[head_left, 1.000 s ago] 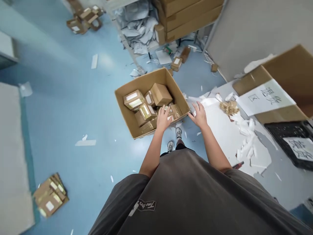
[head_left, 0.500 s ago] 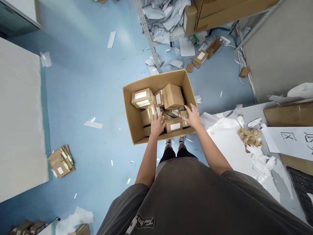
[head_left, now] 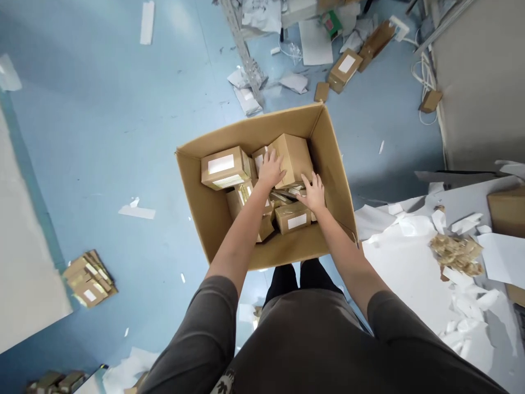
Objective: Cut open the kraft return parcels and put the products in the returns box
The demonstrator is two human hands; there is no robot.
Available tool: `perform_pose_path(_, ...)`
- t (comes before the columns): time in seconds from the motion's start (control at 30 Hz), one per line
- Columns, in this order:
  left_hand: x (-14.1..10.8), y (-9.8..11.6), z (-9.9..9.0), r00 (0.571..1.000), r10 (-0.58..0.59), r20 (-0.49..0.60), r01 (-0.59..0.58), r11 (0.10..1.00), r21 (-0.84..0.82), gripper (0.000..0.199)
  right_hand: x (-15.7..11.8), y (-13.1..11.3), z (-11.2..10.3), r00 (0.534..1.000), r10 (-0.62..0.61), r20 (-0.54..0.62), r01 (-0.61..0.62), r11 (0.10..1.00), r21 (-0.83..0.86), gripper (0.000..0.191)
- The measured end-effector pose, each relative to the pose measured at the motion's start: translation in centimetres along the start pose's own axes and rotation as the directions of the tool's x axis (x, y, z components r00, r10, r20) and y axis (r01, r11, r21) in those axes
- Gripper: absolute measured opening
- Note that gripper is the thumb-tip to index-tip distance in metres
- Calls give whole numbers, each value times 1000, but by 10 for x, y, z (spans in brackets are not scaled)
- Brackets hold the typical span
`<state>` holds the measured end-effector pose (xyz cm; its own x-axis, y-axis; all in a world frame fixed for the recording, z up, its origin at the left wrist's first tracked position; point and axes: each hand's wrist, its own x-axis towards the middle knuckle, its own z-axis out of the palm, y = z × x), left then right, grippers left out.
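A large open carton (head_left: 211, 243) holds several small brown boxes. Inside it, my left hand (head_left: 271, 168) rests with spread fingers at the left side of the biggest inner box (head_left: 294, 156). My right hand (head_left: 314, 194) is by that box's lower right corner, its fingers apart. A box with white labels (head_left: 225, 167) lies at the carton's left, and another labelled box (head_left: 293, 217) is near the wall closest to me. Part of the contents is hidden under my left forearm.
White paper scraps and crumpled brown paper (head_left: 457, 254) cover a table on the right. Flattened cartons (head_left: 91, 278) lie on the floor at left. Beyond the carton are a metal rack post (head_left: 244, 52), a small box (head_left: 344, 70) and white cables (head_left: 426, 74).
Both hands have moved further into the carton, the left one from the near boxes to the biggest box. The carton looks larger and closer in view.
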<state>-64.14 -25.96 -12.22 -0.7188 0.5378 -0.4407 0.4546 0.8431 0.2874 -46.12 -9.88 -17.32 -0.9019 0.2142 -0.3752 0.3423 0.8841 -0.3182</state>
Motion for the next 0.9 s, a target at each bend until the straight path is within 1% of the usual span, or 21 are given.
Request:
perform_pose_path(0.1, 62, 0, 18, 999, 21, 49, -22, 1000, 15, 83, 18, 7, 27, 998, 69, 5, -69, 994, 84, 97)
perform_pose_path(0.23, 139, 7, 38, 995, 56, 81, -57, 998, 14, 86, 28, 11, 48, 990, 131, 61, -137, 983, 124, 102)
perform_pose_path(0.33, 181, 12, 51, 993, 37, 114, -41, 999, 31, 92, 28, 8, 57, 990, 130, 62, -138, 980, 146, 106)
perform_pose_path(0.4, 195, 13, 59, 990, -3, 143, -6, 998, 67, 98, 24, 5, 61, 992, 121, 38, -125, 979, 163, 108)
perform_pose_path(0.47, 199, 13, 66, 986, -40, 160, 24, 994, 103, 105, 18, 2, 62, 994, 104, 30, -108, 981, 163, 111)
perform_pose_path(0.57, 187, 12, 72, 983, -70, 172, 50, 991, 122, 116, 7, -1, 60, 996, 75, 47, -82, 985, 153, 107)
perform_pose_path(0.63, 172, 12, 73, 982, -75, 175, 54, 991, 120, 120, -1, -1, 58, 996, 64, 62, -73, 986, 153, 104)
perform_pose_path(0.7, 152, 13, 74, 982, -74, 172, 55, 992, 116, 121, -6, -1, 59, 995, 63, 83, -75, 985, 154, 106)
perform_pose_path(0.8, 121, 13, 77, 985, -63, 162, 47, 994, 101, 120, -11, -2, 64, 990, 77, 116, -94, 984, 151, 118)
perform_pose_path(0.9, 98, 9, 80, 987, -34, 156, 19, 995, 96, 117, -9, -8, 75, 979, 114, 167, -139, 980, 144, 128)
